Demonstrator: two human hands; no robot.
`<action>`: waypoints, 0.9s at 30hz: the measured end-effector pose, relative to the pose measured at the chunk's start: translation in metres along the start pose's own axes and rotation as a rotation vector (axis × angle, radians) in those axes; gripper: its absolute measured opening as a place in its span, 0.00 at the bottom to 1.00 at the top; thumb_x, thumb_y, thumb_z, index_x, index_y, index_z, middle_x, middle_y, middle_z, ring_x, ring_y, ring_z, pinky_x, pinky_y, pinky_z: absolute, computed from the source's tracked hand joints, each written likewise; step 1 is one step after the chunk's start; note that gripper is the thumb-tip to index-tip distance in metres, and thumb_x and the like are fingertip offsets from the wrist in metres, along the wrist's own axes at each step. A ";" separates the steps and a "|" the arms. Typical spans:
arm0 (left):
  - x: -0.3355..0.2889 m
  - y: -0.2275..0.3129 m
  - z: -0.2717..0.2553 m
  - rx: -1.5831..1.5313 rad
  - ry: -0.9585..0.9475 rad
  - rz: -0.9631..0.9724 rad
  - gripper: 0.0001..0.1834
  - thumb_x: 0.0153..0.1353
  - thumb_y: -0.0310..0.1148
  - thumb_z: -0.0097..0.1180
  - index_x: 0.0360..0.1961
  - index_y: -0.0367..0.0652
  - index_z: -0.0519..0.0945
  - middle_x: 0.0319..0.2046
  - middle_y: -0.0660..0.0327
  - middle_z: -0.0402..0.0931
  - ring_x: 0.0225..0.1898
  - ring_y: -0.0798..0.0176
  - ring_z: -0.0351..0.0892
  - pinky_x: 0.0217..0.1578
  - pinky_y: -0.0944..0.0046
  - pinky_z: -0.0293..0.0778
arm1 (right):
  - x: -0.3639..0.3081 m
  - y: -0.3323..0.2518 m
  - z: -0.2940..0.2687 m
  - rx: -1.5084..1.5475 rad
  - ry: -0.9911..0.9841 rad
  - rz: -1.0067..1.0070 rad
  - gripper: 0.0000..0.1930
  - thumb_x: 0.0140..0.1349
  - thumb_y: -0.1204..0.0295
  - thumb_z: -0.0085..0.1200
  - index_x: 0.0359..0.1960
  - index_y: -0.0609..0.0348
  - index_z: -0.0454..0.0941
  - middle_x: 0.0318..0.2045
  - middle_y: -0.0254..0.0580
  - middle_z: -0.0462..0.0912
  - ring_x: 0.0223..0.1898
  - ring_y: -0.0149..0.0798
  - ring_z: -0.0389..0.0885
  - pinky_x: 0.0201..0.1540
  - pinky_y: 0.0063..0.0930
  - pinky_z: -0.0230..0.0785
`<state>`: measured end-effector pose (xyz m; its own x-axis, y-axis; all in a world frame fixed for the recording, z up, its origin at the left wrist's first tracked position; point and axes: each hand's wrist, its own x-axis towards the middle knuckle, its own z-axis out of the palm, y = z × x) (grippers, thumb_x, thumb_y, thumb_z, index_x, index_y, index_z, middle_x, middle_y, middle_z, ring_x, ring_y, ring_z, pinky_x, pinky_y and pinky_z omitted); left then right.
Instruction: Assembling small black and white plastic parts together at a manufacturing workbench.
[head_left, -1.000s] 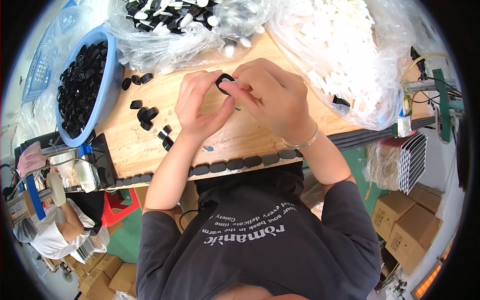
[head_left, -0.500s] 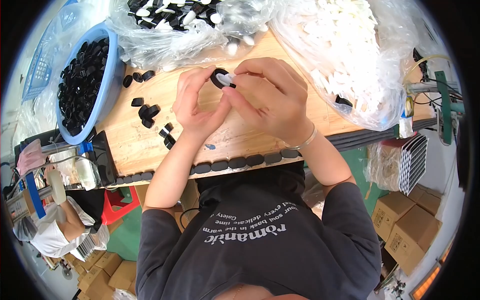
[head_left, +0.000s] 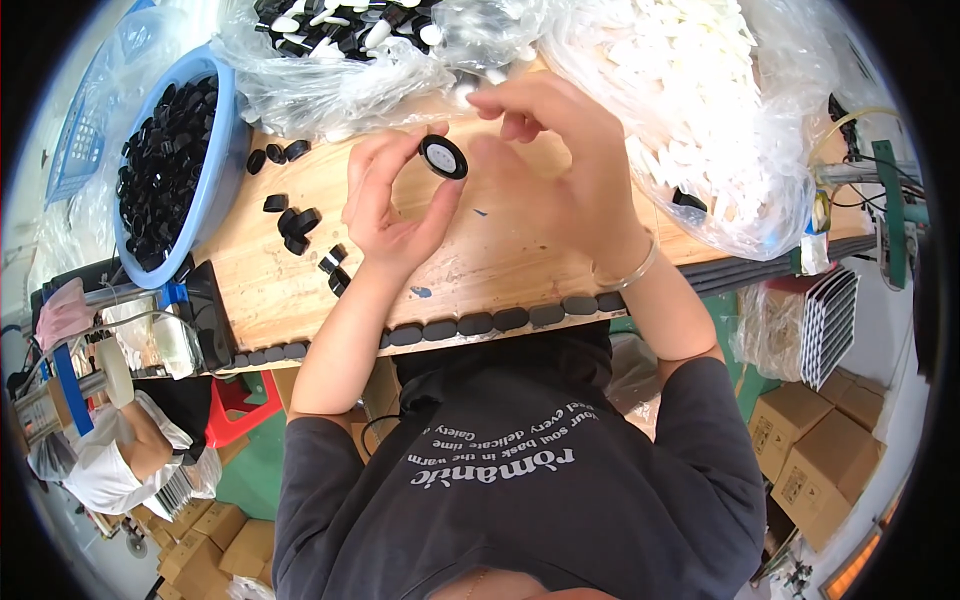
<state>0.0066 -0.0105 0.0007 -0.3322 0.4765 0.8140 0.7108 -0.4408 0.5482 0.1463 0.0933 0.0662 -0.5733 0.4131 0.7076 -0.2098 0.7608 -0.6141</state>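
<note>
Above the wooden table, my left hand (head_left: 388, 222) pinches a round black cap (head_left: 431, 146) by its edge between thumb and fingers. A white disc (head_left: 443, 157) sits inside the cap, facing up. To the right of it hovers my right hand (head_left: 572, 170), partly smeared by motion, its fingers apart with nothing seen in them. Several loose black caps (head_left: 293, 222) lie on the table to the left of my left hand.
A blue basin (head_left: 236, 140) full of black caps stands at the left. Plastic bags hold mixed black and white parts (head_left: 350, 25) at the back and white pieces (head_left: 700, 90) at the right. A person (head_left: 120, 450) is at the far left.
My right hand has let go of the white disc and moved off to the right. The disc now lies flat within the cap, which my left hand keeps in place.
</note>
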 end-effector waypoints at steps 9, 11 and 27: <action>0.007 0.002 -0.003 0.139 -0.071 0.073 0.25 0.40 0.19 0.68 0.44 0.33 0.78 0.39 0.53 0.80 0.42 0.52 0.74 0.45 0.58 0.70 | 0.002 0.014 0.004 0.400 -0.333 0.623 0.16 0.60 0.73 0.59 0.48 0.68 0.78 0.36 0.38 0.83 0.36 0.24 0.80 0.40 0.16 0.72; 0.006 0.000 -0.005 0.141 -0.078 0.077 0.25 0.40 0.20 0.68 0.44 0.33 0.78 0.40 0.53 0.79 0.42 0.52 0.74 0.45 0.57 0.70 | 0.001 0.012 0.006 0.424 -0.314 0.638 0.15 0.61 0.74 0.58 0.47 0.69 0.78 0.36 0.39 0.83 0.37 0.24 0.80 0.41 0.16 0.73; -0.001 -0.007 -0.001 0.132 -0.098 0.052 0.25 0.41 0.20 0.68 0.44 0.33 0.79 0.38 0.53 0.80 0.41 0.51 0.75 0.44 0.58 0.71 | -0.009 0.020 0.013 0.610 -0.257 0.745 0.17 0.58 0.76 0.60 0.49 0.68 0.77 0.38 0.39 0.82 0.39 0.26 0.80 0.44 0.18 0.74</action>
<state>0.0012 -0.0086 -0.0033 -0.2356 0.5307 0.8142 0.8028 -0.3659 0.4708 0.1366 0.0985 0.0429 -0.8630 0.5049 0.0161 -0.0571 -0.0658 -0.9962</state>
